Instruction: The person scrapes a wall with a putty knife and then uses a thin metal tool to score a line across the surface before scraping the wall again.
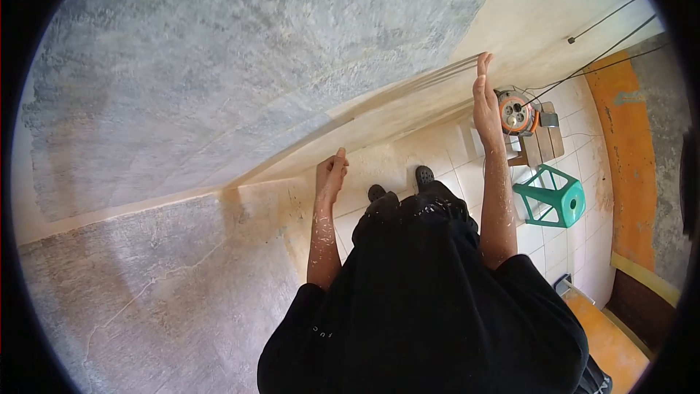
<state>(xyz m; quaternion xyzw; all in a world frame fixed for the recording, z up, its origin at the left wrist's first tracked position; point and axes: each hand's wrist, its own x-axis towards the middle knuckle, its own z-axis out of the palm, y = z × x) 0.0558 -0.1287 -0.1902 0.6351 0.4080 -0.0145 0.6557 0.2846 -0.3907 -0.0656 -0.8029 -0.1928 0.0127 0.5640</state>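
Note:
My right hand (pixel 485 101) is raised beside the wall with its fingers stretched out, fingertips right at the pale lower part of the wall (pixel 539 22). It holds nothing, and its long shadow falls along the surface. Lower and to the left, my left hand (pixel 332 175) is held near the corner with its fingers curled in and its thumb pointing up. Nothing shows in its grip. Both forearms carry white specks. Rough grey plaster (pixel 255 44) covers most of the wall in front of me, and a second grey plastered wall (pixel 160 284) meets it at the left.
An orange cable reel (pixel 516 112) with plugs sits by a small wooden stool (pixel 543 144) on the right. Near it a green plastic stool (pixel 561 201) lies on the tiled floor (pixel 459 168). Black cables (pixel 605 57) hang across the upper right. An orange-painted wall (pixel 620 153) stands beyond.

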